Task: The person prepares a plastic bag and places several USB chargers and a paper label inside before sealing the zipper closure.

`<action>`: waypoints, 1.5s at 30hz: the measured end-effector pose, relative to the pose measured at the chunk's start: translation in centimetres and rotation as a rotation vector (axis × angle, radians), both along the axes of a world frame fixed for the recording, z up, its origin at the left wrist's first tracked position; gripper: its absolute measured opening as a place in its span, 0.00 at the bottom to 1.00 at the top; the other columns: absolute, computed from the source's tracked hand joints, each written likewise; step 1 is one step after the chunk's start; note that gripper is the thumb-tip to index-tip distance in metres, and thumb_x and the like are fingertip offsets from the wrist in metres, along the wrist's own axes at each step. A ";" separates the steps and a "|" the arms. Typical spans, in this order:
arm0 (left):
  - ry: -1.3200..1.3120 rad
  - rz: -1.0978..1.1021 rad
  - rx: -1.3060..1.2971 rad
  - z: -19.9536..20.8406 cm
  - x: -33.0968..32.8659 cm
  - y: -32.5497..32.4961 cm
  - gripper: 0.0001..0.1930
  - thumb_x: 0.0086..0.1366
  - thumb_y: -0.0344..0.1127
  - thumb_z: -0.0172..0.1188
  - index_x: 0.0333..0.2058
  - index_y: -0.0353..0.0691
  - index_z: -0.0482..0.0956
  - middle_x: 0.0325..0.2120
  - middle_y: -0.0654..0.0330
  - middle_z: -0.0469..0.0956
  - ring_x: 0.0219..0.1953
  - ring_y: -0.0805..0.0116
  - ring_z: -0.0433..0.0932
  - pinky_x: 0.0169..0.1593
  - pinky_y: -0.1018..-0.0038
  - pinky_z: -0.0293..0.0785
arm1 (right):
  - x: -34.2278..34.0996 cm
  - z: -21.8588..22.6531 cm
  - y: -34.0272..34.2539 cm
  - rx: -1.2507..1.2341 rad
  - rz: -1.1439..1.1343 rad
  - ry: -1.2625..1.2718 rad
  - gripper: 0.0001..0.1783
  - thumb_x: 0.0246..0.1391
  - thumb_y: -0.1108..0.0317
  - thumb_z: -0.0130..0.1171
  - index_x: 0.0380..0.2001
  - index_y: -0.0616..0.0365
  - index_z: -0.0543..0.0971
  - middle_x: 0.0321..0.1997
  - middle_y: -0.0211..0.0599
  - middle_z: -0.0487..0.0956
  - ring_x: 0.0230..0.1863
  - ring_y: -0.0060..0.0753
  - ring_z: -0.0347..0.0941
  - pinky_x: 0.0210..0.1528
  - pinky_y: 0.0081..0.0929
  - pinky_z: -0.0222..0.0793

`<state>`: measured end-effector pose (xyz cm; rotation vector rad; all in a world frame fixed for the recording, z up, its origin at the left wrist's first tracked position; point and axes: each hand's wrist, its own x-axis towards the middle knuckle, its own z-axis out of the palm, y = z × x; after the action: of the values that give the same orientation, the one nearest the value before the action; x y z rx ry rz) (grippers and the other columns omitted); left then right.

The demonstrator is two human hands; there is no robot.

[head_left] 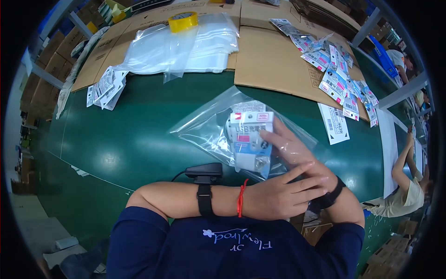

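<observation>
Your right hand (289, 148) was closed around a small stack of packets (253, 135), thumb across the printed front and fingers behind. It looked to be inside a clear bag (200, 134), whose film shone over your knuckles. Your left hand (278, 196) crossed over by the right wrist, fingers loosely spread and holding nothing that showed; whether its fingertips touched the film could not be told.

The packets sat in the bag's middle, printed side up, with slack film to their left. Judging by that, the step in hand was settling the stack inside the bag, and it called for a light grip that kept the edges square and the soft packets unbent. A left-hand pinch on the rim would have kept film from dragging back as the right hand let go, and pressing out the slack would have helped the bag lie flat.

Under it all lay the green table (139, 132). Beyond, on cardboard (274, 65), more bags (153, 52) lay stacked beneath a yellow tape roll (183, 22), and loose packets (332, 69) were heaped to the right, within easy reach.
</observation>
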<state>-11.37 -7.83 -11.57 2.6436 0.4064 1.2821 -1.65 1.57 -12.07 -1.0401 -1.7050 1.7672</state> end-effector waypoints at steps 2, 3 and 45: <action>0.011 0.025 -0.009 0.1 -0.3 -0.1 0.05 0.54 0.31 0.58 0.22 0.38 0.75 0.54 0.52 0.70 0.63 0.54 0.62 0.65 0.47 0.51 | 0.9 1.8 0.0 -0.082 0.023 -0.099 0.32 0.59 0.61 0.55 0.62 0.59 0.57 0.54 0.39 0.71 0.47 0.26 0.72 0.43 0.24 0.73; 0.012 0.012 -0.010 0.1 -0.3 -0.1 0.05 0.54 0.31 0.58 0.22 0.38 0.75 0.54 0.52 0.70 0.63 0.53 0.62 0.65 0.47 0.51 | 1.4 2.7 0.0 -0.161 0.039 -0.201 0.32 0.59 0.61 0.55 0.61 0.59 0.57 0.53 0.40 0.72 0.47 0.27 0.73 0.42 0.25 0.74; -0.105 -0.011 -0.243 1.6 -0.2 0.8 0.21 0.58 0.33 0.56 0.49 0.31 0.73 0.55 0.49 0.69 0.62 0.51 0.63 0.64 0.54 0.55 | -4.7 -1.5 0.1 -0.256 -0.109 0.322 0.34 0.60 0.69 0.52 0.66 0.57 0.51 0.55 0.48 0.69 0.49 0.38 0.75 0.50 0.31 0.73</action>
<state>-11.53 -6.99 -9.98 2.3638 0.4972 1.2732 -6.39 1.71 -13.59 -0.8724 -1.2307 1.9921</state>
